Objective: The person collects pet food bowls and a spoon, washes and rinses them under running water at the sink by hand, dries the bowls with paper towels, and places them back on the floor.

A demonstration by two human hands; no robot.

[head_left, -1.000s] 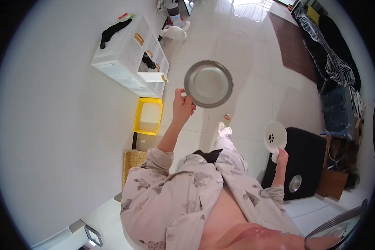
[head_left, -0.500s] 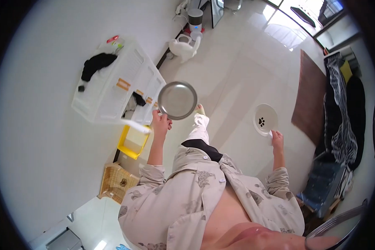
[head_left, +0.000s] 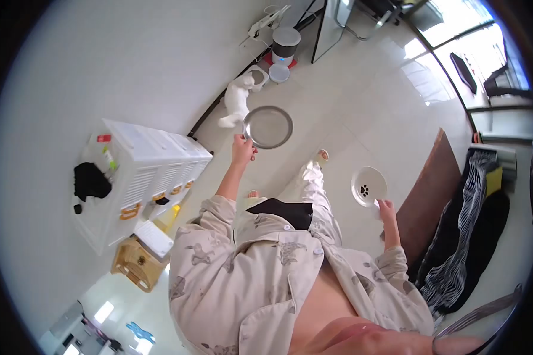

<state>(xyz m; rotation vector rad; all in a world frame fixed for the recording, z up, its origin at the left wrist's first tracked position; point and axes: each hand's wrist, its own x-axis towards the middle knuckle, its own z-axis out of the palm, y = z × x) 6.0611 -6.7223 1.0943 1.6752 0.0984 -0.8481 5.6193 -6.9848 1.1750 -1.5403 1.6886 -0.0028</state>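
My left hand (head_left: 243, 151) grips the near left rim of a round steel dish (head_left: 268, 127), held out over the floor. The dish looks empty inside. Off to the right, my right hand (head_left: 387, 211) is closed on the lower edge of a white bowl (head_left: 369, 186) with a black paw print. Something white, perhaps a tissue, shows between those fingers and the bowl. Just beyond the steel dish, a white cat (head_left: 237, 100) has its head at a small feeding bowl (head_left: 257, 77) by the wall.
A feeder (head_left: 285, 46) stands behind the cat. White plastic drawers (head_left: 154, 160) line the left wall, with a wooden stool-like piece (head_left: 137, 264) nearby. On the right lie a brown mat (head_left: 429, 195) and a sofa with a striped cover (head_left: 463, 231).
The view has moved forward and turned: the drawers now appear lower left, and the cat and feeder look nearer. Both dishes are still held.
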